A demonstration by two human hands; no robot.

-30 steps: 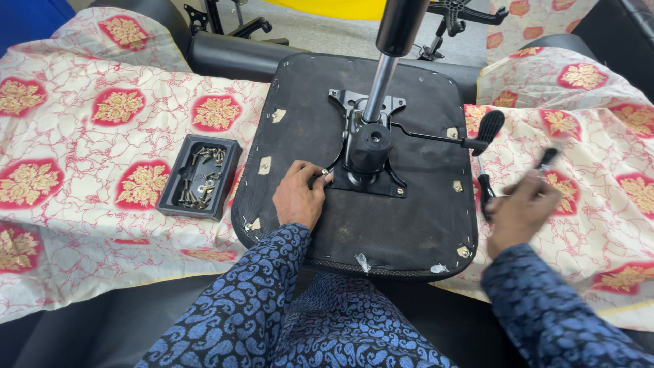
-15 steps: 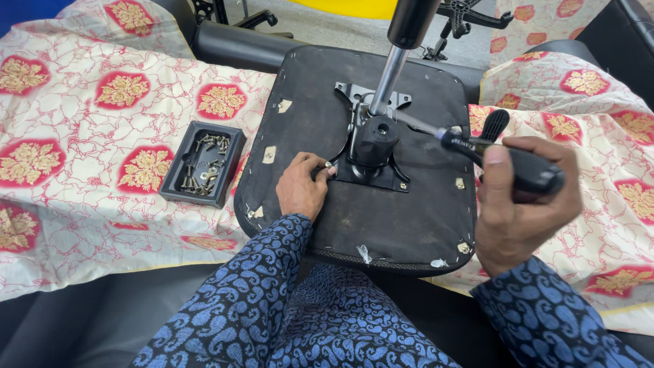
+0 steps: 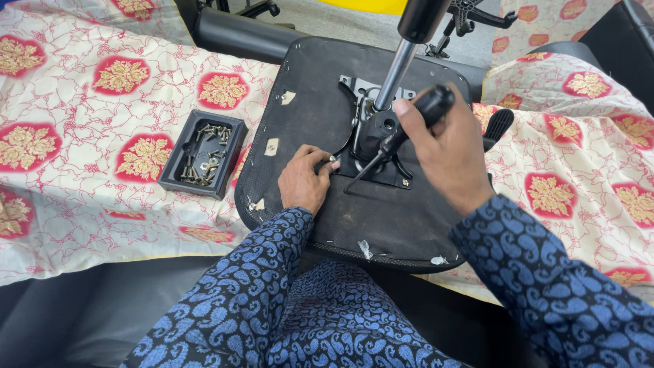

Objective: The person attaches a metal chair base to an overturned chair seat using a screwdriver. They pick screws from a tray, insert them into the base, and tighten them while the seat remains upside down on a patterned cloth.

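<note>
An upturned black chair seat lies in front of me, its metal mounting plate and gas-lift column pointing up. My left hand rests on the seat at the plate's left edge, fingertips pinched at the metal. My right hand grips a black-handled screwdriver, its thin shaft angled down-left, the tip near the plate's lower-left corner.
A small black tray with several screws sits left of the seat on a white and red patterned cloth. A black lever handle lies at the right. Black upholstered pieces and chair bases stand at the back.
My right hand picked up the screwdriver from the right side, lifted it and brought it left over the plate. My left hand stayed at the plate's left edge.
</note>
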